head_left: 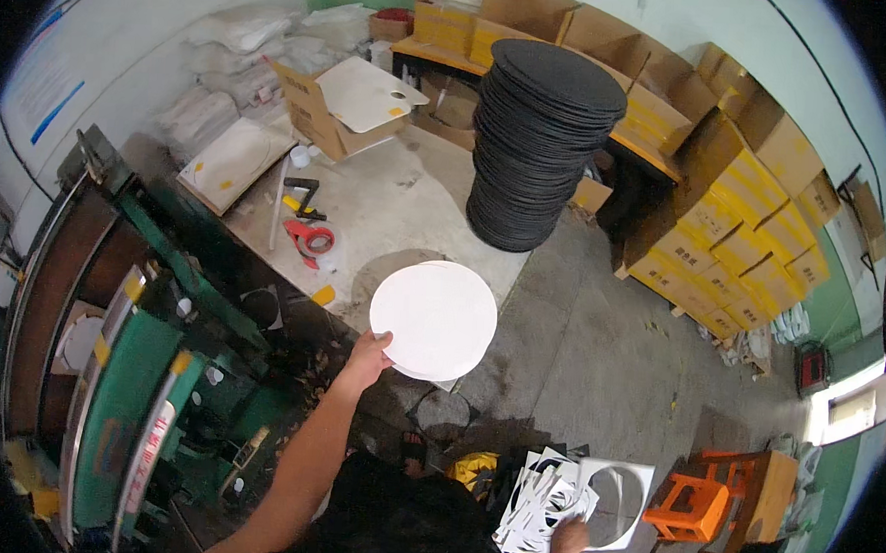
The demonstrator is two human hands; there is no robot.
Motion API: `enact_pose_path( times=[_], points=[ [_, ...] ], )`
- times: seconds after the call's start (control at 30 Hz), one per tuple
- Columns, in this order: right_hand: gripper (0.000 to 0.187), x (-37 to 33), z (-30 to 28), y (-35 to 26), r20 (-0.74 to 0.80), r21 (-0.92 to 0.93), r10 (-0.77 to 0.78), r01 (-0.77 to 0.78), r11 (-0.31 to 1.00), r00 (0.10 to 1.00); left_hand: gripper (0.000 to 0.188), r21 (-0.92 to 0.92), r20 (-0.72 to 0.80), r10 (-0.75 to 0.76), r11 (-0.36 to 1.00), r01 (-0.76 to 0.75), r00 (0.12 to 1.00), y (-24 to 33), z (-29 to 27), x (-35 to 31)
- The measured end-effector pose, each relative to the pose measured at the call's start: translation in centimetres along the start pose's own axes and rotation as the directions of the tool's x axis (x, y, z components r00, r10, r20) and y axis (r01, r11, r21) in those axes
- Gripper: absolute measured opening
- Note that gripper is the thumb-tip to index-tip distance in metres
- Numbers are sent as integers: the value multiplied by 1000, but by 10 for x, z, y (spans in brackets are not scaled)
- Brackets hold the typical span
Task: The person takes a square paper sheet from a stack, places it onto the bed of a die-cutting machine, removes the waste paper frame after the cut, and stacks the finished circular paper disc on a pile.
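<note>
My left hand [366, 361] pinches the lower left edge of a white round disc [434, 316]. A second edge shows along its rim, so it may be a small stack. The disc is over the near corner of a worn work table [422, 200]. Low on the right, my right hand [569, 540] is closed at the corner of a white sheet with a large round hole [642, 497]. Beside that hand lies a heap of white cut-out scraps [541, 502]. The fingertips of my right hand are partly hidden.
A tall stack of black round discs [545, 147] stands on the table's right side. A red tape dispenser [310, 241] and an open carton [346, 111] lie left. A green machine [146, 391] borders the left. Yellow-taped cartons [730, 251] and orange stools [689, 508] stand right.
</note>
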State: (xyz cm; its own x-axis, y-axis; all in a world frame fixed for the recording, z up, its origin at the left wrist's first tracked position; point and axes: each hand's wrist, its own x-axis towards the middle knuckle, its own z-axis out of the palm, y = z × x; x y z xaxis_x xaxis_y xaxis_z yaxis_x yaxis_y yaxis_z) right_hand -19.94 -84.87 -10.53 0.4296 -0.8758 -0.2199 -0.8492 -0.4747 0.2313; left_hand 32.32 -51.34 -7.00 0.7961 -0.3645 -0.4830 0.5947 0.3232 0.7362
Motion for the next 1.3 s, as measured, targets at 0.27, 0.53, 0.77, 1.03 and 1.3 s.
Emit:
enact_pose_path(
  times=[0.27, 0.53, 0.77, 1.03, 1.3],
  points=[
    [68, 28, 168, -123, 808, 492, -330, -251, 834, 488, 47, 95, 20, -39, 995, 37, 999, 12, -19, -23],
    [18, 80, 83, -355, 535, 562, -762, -520, 644, -365, 33, 795, -365, 648, 591, -138, 669, 3, -161, -325],
    [23, -105, -14, -474, 681, 704, -732, 280, 652, -6, 26, 487, -592, 534, 834, 260, -604, -98, -248, -711],
    [30, -284, 6, -504, 776, 568, -590, 653, 500, -224, 32, 66, 45, 14, 998, 17, -999, -301, -137, -1035],
    [36, -341, 9, -523, 788, 615, -472, 548, 567, -396, 25, 593, -465, -288, 600, -536, -837, -331, -138, -1081]
  ],
)
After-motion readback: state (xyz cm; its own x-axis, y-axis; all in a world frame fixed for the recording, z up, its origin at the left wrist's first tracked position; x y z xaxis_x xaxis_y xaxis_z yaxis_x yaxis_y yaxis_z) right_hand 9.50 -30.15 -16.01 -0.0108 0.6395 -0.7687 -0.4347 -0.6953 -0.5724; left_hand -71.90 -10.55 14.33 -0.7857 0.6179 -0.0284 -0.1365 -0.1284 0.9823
